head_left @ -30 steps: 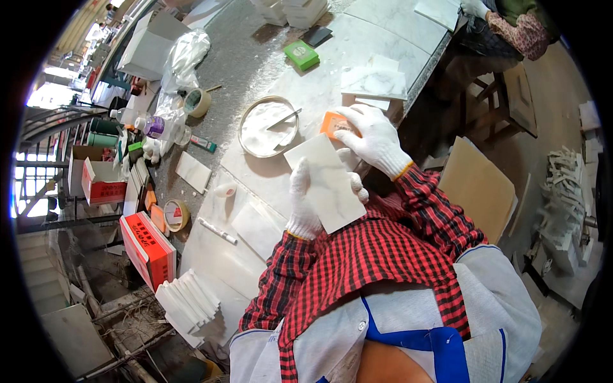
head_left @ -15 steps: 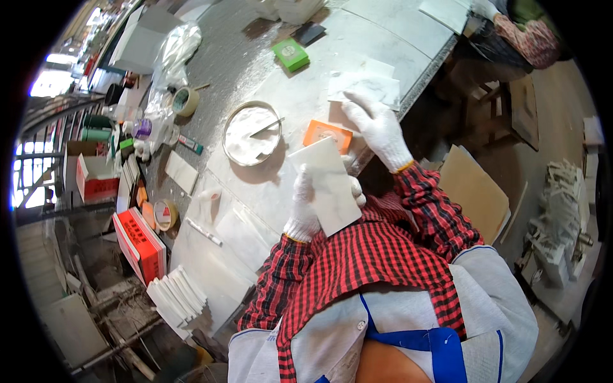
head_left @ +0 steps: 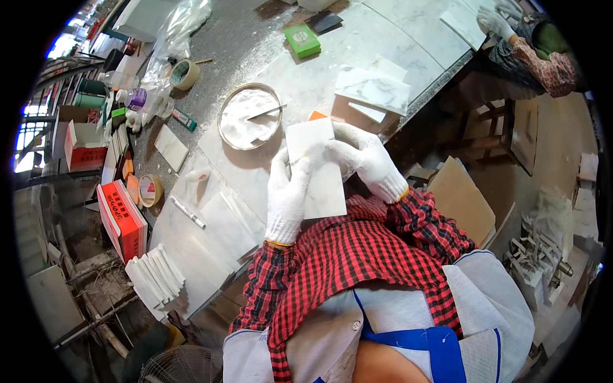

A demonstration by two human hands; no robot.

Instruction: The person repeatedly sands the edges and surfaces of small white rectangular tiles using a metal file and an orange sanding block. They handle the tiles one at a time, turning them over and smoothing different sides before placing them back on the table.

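Note:
A white marble tile (head_left: pixel 324 188) with faint grey veins is held up in front of my apron, over the near edge of the bench. My left hand (head_left: pixel 286 191), in a white knitted glove, grips its left side with the thumb across the face. On the opposite side, my gloved right hand (head_left: pixel 369 159) holds the tile's right edge, some of its fingers hidden behind it. Just beyond the tile, an orange block (head_left: pixel 317 115) is mostly covered. A round metal bowl (head_left: pixel 220 121) of white powder or paste, with a thin spatula (head_left: pixel 268 112) in it, stands beyond my left hand.
Marble tiles (head_left: pixel 377 86) lie at the right bench edge; a green box (head_left: pixel 302 41) sits farther back. Tape rolls (head_left: pixel 151 190), a marker (head_left: pixel 188 212), a red box (head_left: pixel 122 220) and stacked tiles (head_left: pixel 156 277) are left. A co-worker's gloved hand (head_left: pixel 495 24) is far right.
My right hand has come from beside the tiles at the right edge to the held tile. The held tile has turned more upright. The view has shifted slightly.

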